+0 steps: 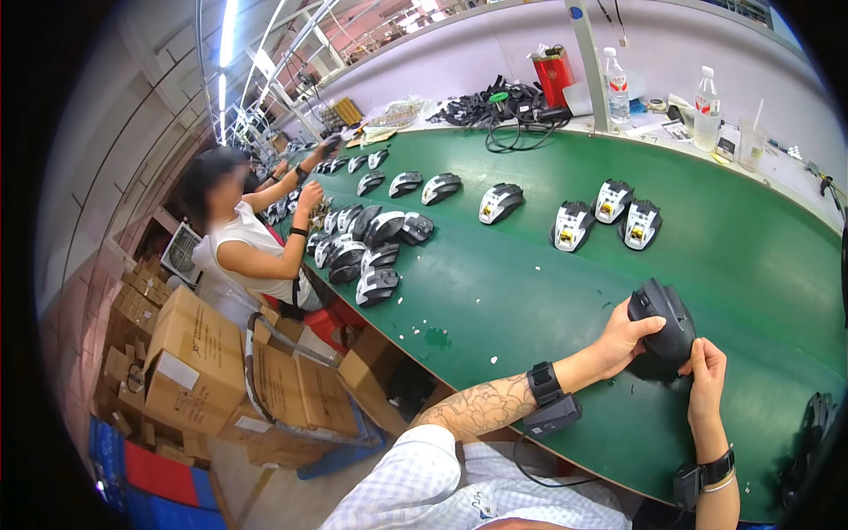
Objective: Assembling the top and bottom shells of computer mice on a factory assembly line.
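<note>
A black computer mouse is gripped in my left hand, tilted up over the green work surface with the thumb across its side. At the mouse's near right end, my right hand has thumb and fingertips pinched together. What lies between those fingertips is too small to make out. Beyond the mouse stand three white-and-black mice with yellow parts showing: one at the left, one at the back and one at the right.
Further left, several mice form a row, and a pile of mice lies near the table's edge. A co-worker sits there. Black parts lie at the right. Bottles and cables line the back shelf; cardboard boxes stand left.
</note>
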Action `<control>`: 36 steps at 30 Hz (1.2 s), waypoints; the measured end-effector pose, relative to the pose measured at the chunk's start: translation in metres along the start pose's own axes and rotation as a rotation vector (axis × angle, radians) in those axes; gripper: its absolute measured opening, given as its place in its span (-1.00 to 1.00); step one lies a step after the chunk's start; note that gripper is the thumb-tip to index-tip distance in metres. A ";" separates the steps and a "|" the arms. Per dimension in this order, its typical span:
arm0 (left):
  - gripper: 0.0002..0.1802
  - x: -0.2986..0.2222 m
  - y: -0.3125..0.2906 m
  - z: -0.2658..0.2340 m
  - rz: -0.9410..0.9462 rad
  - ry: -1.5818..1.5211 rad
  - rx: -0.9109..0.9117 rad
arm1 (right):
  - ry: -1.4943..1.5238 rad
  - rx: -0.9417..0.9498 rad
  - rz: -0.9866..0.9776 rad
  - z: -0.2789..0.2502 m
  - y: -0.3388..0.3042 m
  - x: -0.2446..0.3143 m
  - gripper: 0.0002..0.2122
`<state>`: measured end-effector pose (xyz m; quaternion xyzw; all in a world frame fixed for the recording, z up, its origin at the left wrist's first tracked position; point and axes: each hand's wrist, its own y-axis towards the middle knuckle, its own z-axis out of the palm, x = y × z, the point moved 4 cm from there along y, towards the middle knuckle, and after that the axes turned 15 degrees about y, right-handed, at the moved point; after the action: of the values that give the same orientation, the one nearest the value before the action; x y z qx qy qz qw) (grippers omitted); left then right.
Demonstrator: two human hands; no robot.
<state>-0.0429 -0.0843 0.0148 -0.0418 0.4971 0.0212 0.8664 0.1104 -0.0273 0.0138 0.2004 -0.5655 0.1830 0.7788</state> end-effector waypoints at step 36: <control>-0.54 -0.014 -0.002 -0.007 0.032 0.055 -0.069 | 0.172 0.031 0.143 0.009 0.006 0.004 -0.86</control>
<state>-0.0557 -0.0870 0.0238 -0.0643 0.5201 0.0513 0.8501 0.1011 -0.0270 0.0211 0.1548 -0.5064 0.2634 0.8063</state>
